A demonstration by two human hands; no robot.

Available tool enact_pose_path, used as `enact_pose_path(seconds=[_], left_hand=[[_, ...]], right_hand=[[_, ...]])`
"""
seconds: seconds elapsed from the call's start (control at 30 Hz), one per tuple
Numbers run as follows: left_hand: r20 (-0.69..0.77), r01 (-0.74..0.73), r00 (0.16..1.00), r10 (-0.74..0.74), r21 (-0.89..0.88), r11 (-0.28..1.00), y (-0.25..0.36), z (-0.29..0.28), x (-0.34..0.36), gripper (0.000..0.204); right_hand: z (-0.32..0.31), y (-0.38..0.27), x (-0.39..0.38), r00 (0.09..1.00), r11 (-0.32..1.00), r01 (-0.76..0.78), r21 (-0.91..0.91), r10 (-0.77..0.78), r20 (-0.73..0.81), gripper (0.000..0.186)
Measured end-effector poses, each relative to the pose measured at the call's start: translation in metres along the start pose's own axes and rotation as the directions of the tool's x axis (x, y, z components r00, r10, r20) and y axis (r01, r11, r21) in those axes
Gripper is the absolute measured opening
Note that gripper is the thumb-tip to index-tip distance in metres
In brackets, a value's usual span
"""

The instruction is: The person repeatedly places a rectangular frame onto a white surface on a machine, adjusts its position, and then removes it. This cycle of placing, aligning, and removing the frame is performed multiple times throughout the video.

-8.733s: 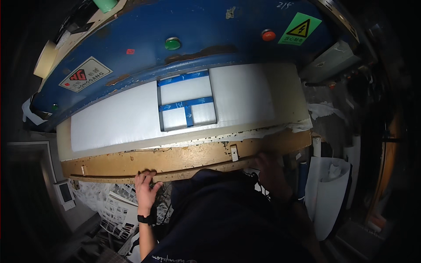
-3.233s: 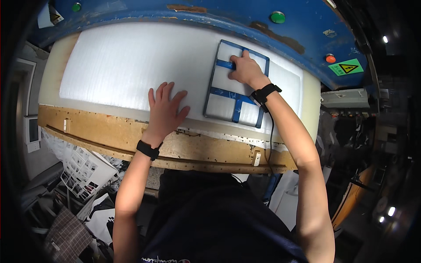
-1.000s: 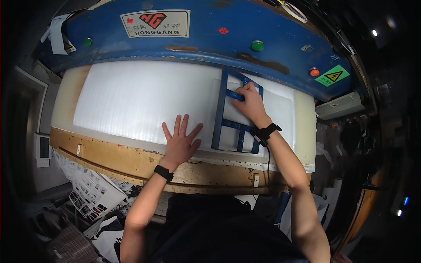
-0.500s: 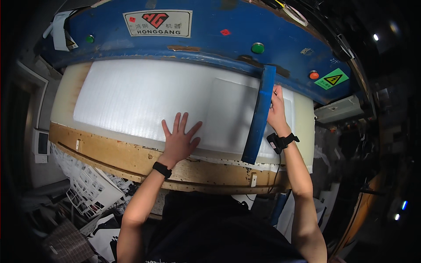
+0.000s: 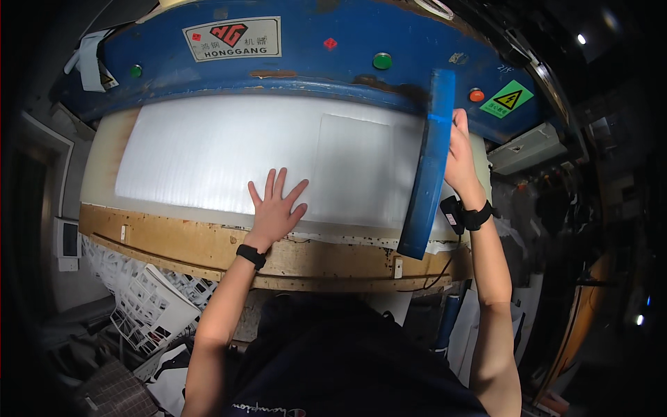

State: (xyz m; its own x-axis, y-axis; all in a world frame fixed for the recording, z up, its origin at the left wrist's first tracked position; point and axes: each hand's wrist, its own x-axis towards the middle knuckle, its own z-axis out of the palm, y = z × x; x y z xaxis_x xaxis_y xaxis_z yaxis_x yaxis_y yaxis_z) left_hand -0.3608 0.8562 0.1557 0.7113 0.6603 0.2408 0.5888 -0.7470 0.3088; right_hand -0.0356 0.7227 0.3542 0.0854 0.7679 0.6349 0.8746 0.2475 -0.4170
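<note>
Left hand (image 5: pixel 274 213) lay on white sheet (image 5: pixel 201 156), fingers spread, near counter's (image 5: pixel 170 228) front edge. Right hand (image 5: pixel 461 161) gripped blue frame (image 5: pixel 432 163), tipped upright over sheet's right part. Open sheet lay between.

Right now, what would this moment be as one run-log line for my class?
left hand: open, spread over white sheet | right hand: holding blue frame | frame: side-on to camera | sheet: rectangular outline visible

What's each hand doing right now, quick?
Left hand: open, fingers spread over the white sheet.
Right hand: holding the blue frame, edge-on to the camera; fingertips partly hidden.
</note>
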Motion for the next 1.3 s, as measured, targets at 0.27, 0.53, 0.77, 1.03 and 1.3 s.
enact_pose_path(seconds=[0.27, 0.53, 0.77, 1.03, 1.3], left_hand=[[0.045, 0.019, 0.999, -0.014, -0.123, 0.992, -0.017, -0.025, -0.015, 0.052], [-0.128, 0.048, 0.989, -0.071, -0.173, 0.984, -0.043, -0.038, -0.048, 0.040], [-0.303, 0.010, 0.944, -0.132, -0.372, 0.928, -0.068, -0.041, -0.059, 0.032], [0.062, 0.285, 0.875, -0.481, -0.868, 0.407, -0.105, -0.048, -0.056, 0.031], [0.218, 0.366, 0.825, -0.521, -0.909, 0.200, -0.117, -0.075, -0.049, 0.035]], right_hand=[[0.041, -0.069, 0.020, 0.916, 0.980, -0.066, -0.190, 0.135, 0.379, 0.025], [0.151, -0.078, 0.056, 0.782, 0.970, -0.033, -0.240, 0.175, 0.598, 0.034], [0.231, -0.078, 0.085, 0.662, 0.927, -0.042, -0.373, 0.306, 0.684, 0.036], [0.289, -0.071, 0.105, 0.620, 0.907, -0.111, -0.407, 0.383, 0.685, 0.034], [0.320, -0.077, 0.120, 0.661, 0.888, -0.071, -0.453, 0.383, 0.646, 0.032]])
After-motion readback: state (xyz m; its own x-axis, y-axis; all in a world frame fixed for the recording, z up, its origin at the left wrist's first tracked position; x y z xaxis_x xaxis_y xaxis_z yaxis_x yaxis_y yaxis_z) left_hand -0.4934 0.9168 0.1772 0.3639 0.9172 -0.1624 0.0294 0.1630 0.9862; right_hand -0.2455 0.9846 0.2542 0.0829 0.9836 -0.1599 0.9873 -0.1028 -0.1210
